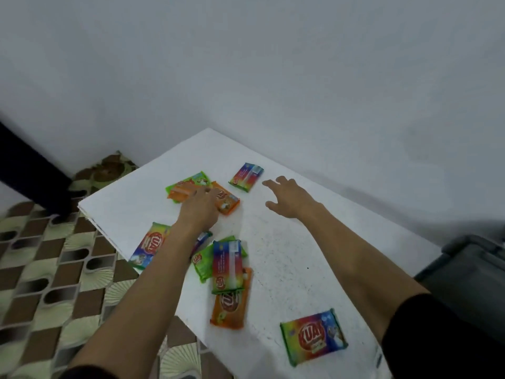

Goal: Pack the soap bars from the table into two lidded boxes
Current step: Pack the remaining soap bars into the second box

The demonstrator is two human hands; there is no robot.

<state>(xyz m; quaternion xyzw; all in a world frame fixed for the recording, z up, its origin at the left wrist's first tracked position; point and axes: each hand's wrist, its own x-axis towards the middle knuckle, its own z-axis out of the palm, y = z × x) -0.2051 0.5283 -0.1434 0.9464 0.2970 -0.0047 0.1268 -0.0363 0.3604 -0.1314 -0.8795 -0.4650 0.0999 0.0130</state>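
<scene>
Glossy rectangular wrapped soap bars [228,266] lie scattered on the white, grainy tabletop [287,255], 3 overlapping near the middle. The left hand [198,210] reaches onto a flat orange-wrapped bar [179,194] at far left; blur hides its grip. The right hand [289,198] hovers, grip wide, fingers spread, near a rainbow-wrapped bar [246,176]. A dark grey plastic box [464,272] sits at right.

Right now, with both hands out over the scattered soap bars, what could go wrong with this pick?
The soap bar at the edge of the table lies right beside the left forearm; pulling the arm back could sweep it onto the floor. The left hand is on the far cluster, where bars overlap, so lifting one may drag another. Whether it grips one is too blurred to tell.
</scene>
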